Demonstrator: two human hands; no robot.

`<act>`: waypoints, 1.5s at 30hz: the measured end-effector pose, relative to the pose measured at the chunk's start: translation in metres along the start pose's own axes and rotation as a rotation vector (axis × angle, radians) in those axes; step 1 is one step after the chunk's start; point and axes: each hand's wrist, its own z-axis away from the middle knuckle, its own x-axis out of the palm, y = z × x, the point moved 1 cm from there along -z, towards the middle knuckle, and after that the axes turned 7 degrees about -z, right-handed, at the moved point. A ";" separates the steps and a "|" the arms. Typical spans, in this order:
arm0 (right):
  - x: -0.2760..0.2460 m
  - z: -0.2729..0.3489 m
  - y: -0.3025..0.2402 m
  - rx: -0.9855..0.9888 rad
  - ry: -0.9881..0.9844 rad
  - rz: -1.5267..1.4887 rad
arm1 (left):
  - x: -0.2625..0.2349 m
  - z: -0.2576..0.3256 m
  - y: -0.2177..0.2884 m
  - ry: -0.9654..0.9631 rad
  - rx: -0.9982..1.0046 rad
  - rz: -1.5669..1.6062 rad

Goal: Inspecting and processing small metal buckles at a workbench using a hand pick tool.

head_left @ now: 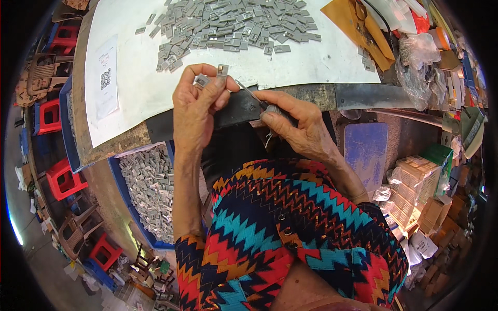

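Head view: left grip (196,108), pinched on small grey pieces (223,69); right grip (296,120), clamped round thin-shafted tool (249,92). Step: apparently tool-to-piece work; next calls for steady aim.

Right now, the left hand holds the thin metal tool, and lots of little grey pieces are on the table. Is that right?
No, the head view shows the thin metal tool in the right hand, not the left hand. Lots of little grey pieces are on the table.
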 end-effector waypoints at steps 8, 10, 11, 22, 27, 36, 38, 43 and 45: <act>0.000 0.002 0.014 -0.106 0.064 0.056 | 0.016 0.012 -0.012 0.004 -0.040 0.050; 0.000 0.002 0.015 -0.112 0.062 0.071 | 0.018 0.013 -0.013 0.000 -0.042 0.057; -0.001 0.003 0.015 -0.119 0.059 0.086 | 0.019 0.013 -0.014 0.011 -0.040 0.039; 0.000 0.005 0.018 -0.115 0.056 0.107 | 0.024 0.018 -0.018 0.108 0.035 -0.162; 0.001 0.004 0.019 -0.124 0.051 0.113 | 0.023 0.019 -0.020 0.150 0.099 -0.303; 0.004 0.005 0.014 -0.113 0.039 0.181 | 0.024 0.027 -0.018 0.248 0.189 -0.710; 0.006 0.005 0.015 -0.256 0.055 0.254 | 0.025 0.027 -0.018 0.241 0.237 -0.779; 0.013 0.009 0.010 -0.308 0.067 0.534 | 0.023 0.028 -0.025 0.254 0.419 -0.995; 0.017 0.011 0.009 -0.360 0.100 0.656 | 0.024 0.027 -0.028 0.257 0.618 -1.146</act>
